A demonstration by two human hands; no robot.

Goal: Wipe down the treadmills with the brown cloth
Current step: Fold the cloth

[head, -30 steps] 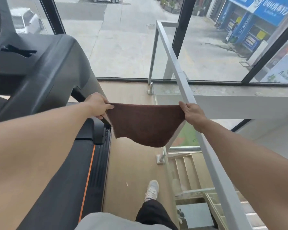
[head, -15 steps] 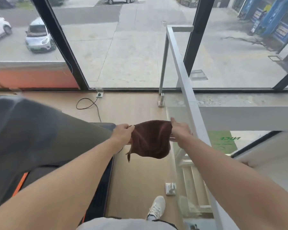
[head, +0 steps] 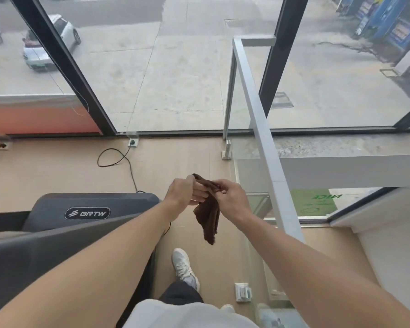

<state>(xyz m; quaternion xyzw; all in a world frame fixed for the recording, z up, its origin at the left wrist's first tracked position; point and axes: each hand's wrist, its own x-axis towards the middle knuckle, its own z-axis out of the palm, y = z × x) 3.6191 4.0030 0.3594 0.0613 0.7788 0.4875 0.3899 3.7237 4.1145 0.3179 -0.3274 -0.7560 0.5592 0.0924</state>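
Two hands meet in the middle here, out over the wood floor. Going from the left: the treadmill sits at the left edge, dark grey with a BRTW badge on its far hood, and a black power cord loops from it across the floor to a socket by the window. Next, the left hand has its fingers curled, pinching the top of the brown cloth. Right beside it, the right hand pinches the same bunched top edge between thumb and fingertips, so the cloth is gathered up and hangs down in a narrow fold between the two wrists, clear of the treadmill. A white sneaker is on the floor below it. Further right runs the grey handrail with a glass panel, and a stairwell beyond.
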